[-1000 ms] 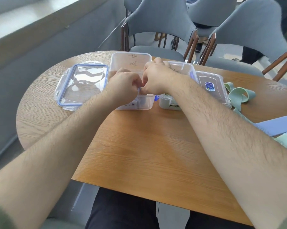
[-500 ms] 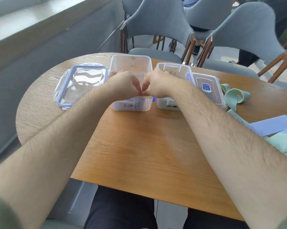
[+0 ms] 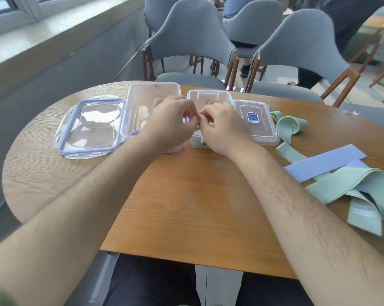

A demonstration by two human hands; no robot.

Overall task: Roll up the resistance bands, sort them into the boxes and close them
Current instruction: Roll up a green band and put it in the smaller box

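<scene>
Curled fingers point(image 3: 191, 114) of the left hand point(image 3: 171, 122) and the right hand point(image 3: 222, 127) meet tip to tip. A purple sliver shows under the left ones, but I cannot tell whether either hand grips anything. Beneath them stand two open clear boxes: the left box point(image 3: 155, 91), holding a small purple roll point(image 3: 134, 132), and the right box point(image 3: 208, 95). Farther left lies a blue-rimmed lid point(image 3: 89, 127). Farther right lie a stickered lid point(image 3: 256, 127), loose green bands point(image 3: 363, 191) and a flat purple band point(image 3: 325, 162) on the tabletop point(image 3: 186, 195).
</scene>
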